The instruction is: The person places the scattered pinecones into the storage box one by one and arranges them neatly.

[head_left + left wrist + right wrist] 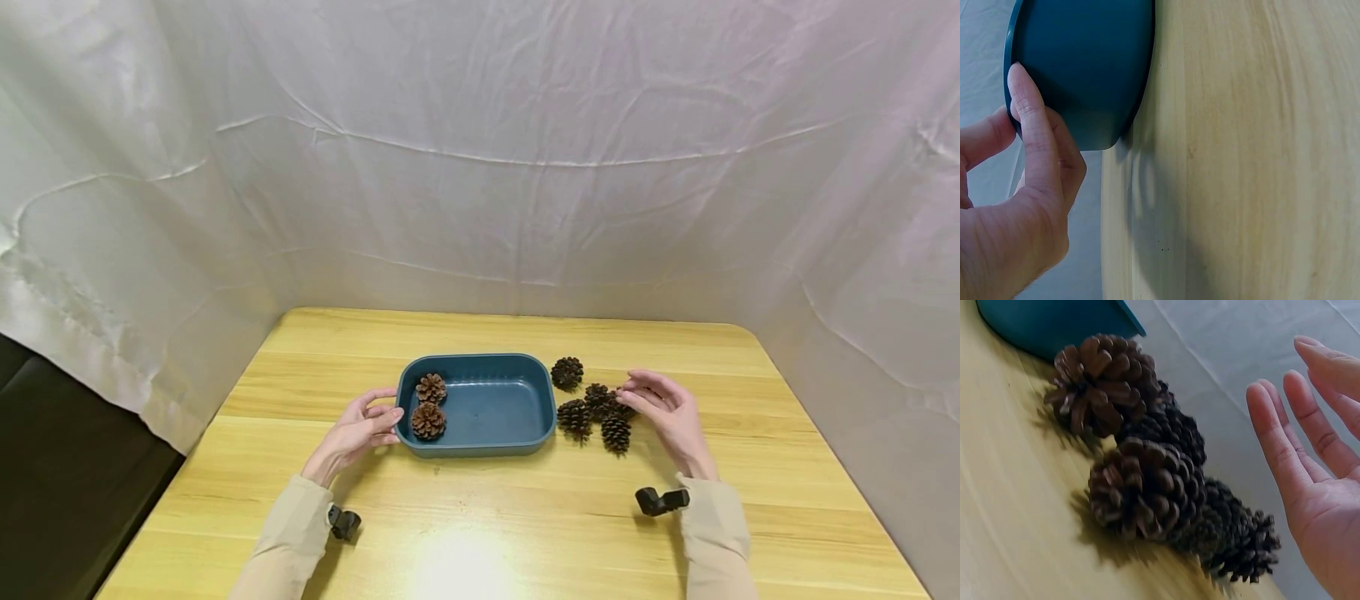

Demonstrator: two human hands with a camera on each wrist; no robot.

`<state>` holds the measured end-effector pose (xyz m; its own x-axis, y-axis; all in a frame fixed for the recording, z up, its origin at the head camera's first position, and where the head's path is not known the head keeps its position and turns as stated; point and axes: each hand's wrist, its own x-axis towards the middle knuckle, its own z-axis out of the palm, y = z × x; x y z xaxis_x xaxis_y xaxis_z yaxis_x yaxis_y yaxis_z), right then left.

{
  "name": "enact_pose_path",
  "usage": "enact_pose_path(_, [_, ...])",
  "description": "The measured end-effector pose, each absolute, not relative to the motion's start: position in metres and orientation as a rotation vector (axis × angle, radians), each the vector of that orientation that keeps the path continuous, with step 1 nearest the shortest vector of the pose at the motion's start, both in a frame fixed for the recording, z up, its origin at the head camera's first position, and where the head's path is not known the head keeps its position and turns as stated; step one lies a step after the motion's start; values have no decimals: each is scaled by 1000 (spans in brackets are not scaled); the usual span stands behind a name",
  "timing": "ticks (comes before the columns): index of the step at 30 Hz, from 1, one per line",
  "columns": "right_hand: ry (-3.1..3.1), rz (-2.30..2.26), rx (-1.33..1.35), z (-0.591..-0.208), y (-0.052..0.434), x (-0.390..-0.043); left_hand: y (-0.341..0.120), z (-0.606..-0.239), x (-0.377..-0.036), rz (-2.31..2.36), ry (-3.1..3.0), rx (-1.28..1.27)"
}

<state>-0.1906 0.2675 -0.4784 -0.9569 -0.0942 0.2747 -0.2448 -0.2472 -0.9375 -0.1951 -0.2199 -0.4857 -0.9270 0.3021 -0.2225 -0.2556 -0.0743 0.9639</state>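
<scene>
Wooden table (525,517) first: pale yellow planks under your arms, with white sheeting (480,167) hung behind and to both sides. On it sits the blue tray (487,404), a rounded plastic rectangle with 2 pine cones (429,406) lying at its left end. It looks stiff and light, likely to slide on the smooth wood, so the rim is the natural place to hold it. To its right, 4 loose pine cones (596,408) lie on the bare table, 3 bunched together and 1 a little farther back. They should be very light, dry and brittle at the scale tips; cupping one around its body suits it better than pinching a scale.

Your left hand (358,433) rests against the tray's left end, fingers (1032,125) laid nearly straight along the outer wall, steadying rather than clamping. Your right hand (667,412) is spread and relaxed just beside the bunched cones, fingertips (1272,425) close to them, holding nothing.
</scene>
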Motion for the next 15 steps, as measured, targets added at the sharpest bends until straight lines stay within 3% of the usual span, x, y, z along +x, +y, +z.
enact_pose_path(15, [-1747,2398,223,-492,288,-181,-220,-485,-195,2058,1830,53])
